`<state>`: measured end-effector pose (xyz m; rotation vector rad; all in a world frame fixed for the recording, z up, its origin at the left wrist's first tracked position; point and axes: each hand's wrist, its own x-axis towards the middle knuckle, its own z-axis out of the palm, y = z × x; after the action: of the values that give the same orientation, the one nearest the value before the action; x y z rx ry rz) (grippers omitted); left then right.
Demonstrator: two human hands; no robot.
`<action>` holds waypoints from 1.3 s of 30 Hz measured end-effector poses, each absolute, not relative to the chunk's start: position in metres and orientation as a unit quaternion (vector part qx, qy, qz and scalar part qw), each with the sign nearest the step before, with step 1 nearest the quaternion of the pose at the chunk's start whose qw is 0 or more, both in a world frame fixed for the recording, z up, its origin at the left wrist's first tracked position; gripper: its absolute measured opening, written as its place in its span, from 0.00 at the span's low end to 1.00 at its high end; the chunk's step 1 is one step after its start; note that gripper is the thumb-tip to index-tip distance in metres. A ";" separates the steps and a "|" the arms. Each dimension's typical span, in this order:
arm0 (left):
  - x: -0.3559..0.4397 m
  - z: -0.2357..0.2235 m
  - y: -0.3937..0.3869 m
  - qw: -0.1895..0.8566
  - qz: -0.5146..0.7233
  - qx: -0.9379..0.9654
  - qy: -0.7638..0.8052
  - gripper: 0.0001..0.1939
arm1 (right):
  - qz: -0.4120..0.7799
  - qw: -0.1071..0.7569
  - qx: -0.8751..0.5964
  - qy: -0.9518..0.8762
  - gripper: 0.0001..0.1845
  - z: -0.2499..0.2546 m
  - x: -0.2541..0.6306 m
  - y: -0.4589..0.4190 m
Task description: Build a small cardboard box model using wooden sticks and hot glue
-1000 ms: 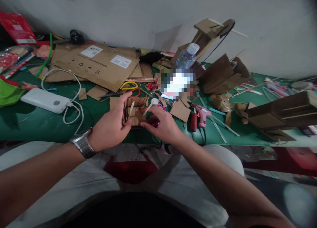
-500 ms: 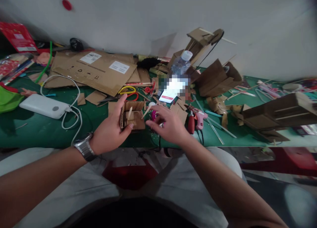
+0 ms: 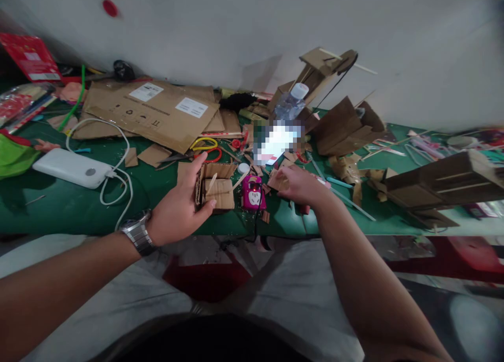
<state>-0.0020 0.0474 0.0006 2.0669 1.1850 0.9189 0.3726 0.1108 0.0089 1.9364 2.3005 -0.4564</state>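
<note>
My left hand (image 3: pixel 179 207) grips a small cardboard box (image 3: pixel 219 194), thumb on its near face and fingers at its left side. Two thin wooden sticks (image 3: pixel 213 181) stick up from the box. To the right, my right hand (image 3: pixel 302 186) is closed with its fingertips on a piece of cardboard (image 3: pixel 277 180). Between the hands lies a pink socket adapter (image 3: pixel 254 192) with a red light and a black cord. Under my right hand a red handle (image 3: pixel 304 209) shows in part. Most of the pink glue gun is hidden by that hand.
A lit phone (image 3: pixel 277 144) and a plastic bottle (image 3: pixel 290 104) stand behind. Large flat cardboard (image 3: pixel 153 115) and a white power bank (image 3: pixel 73 168) with cable lie left. Cardboard constructions (image 3: pixel 348 126) and sticks occupy the right of the green table (image 3: pixel 157 215).
My right hand has moved right, from beside the box and over the pink adapter to the cardboard piece. The adapter is now uncovered. My left hand still holds the box.
</note>
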 end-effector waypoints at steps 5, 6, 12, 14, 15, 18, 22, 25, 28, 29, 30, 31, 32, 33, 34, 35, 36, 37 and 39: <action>-0.003 0.000 0.048 0.273 0.346 0.782 0.440 0.52 | -0.169 0.012 0.628 0.760 0.30 0.025 0.379 0.110; -0.003 0.001 0.048 0.271 0.346 0.785 0.437 0.53 | -0.168 -0.009 0.624 0.763 0.31 0.028 0.380 0.109; -0.003 0.001 0.050 0.282 0.349 0.785 0.427 0.53 | -0.147 -0.116 0.595 0.782 0.30 0.043 0.375 0.100; -0.003 -0.002 0.051 0.289 0.353 0.783 0.423 0.51 | -0.143 -0.144 0.595 0.777 0.28 0.047 0.369 0.098; -0.003 -0.003 0.052 0.291 0.356 0.782 0.421 0.50 | -0.150 -0.163 0.600 0.769 0.28 0.049 0.366 0.096; -0.003 -0.008 0.053 0.284 0.360 0.785 0.417 0.45 | -0.262 -0.263 0.596 0.712 0.28 0.052 0.361 0.093; -0.002 -0.011 0.052 0.278 0.355 0.791 0.414 0.44 | -0.429 -0.369 0.539 0.624 0.30 0.051 0.353 0.089; 0.000 -0.013 0.051 0.265 0.359 0.792 0.417 0.43 | -0.469 -0.366 0.517 0.616 0.34 0.048 0.343 0.085; 0.001 -0.015 0.051 0.257 0.365 0.790 0.420 0.43 | -0.463 -0.371 0.476 0.650 0.30 0.051 0.328 0.076; 0.002 -0.015 0.051 0.257 0.367 0.788 0.422 0.43 | -0.441 -0.376 0.461 0.671 0.29 0.054 0.322 0.072; 0.002 -0.016 0.051 0.257 0.368 0.786 0.425 0.43 | -0.416 -0.384 0.444 0.694 0.28 0.058 0.316 0.068; 0.002 -0.016 0.051 0.257 0.368 0.786 0.426 0.42 | -0.393 -0.391 0.423 0.717 0.26 0.064 0.310 0.065; 0.003 -0.017 0.052 0.255 0.368 0.787 0.426 0.42 | -0.373 -0.393 0.399 0.740 0.25 0.071 0.304 0.062; 0.003 -0.017 0.052 0.251 0.369 0.788 0.424 0.42 | -0.348 -0.396 0.376 0.762 0.25 0.079 0.298 0.059; 0.003 -0.018 0.053 0.247 0.369 0.791 0.422 0.41 | -0.323 -0.385 0.358 0.787 0.25 0.088 0.292 0.058; 0.003 -0.018 0.053 0.241 0.371 0.793 0.420 0.41 | -0.295 -0.365 0.343 0.814 0.26 0.097 0.285 0.058; 0.003 -0.019 0.053 0.236 0.372 0.795 0.418 0.40 | -0.265 -0.345 0.330 0.838 0.26 0.105 0.279 0.059; 0.004 -0.019 0.054 0.231 0.372 0.797 0.416 0.40 | -0.243 -0.326 0.321 0.856 0.26 0.112 0.274 0.061; 0.004 -0.020 0.054 0.221 0.370 0.803 0.413 0.40 | -0.208 -0.297 0.305 0.881 0.26 0.122 0.264 0.066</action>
<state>0.0041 0.0539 -0.0204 2.2185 1.1417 1.0216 0.2640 0.0658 0.1222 1.1978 3.4528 -0.8148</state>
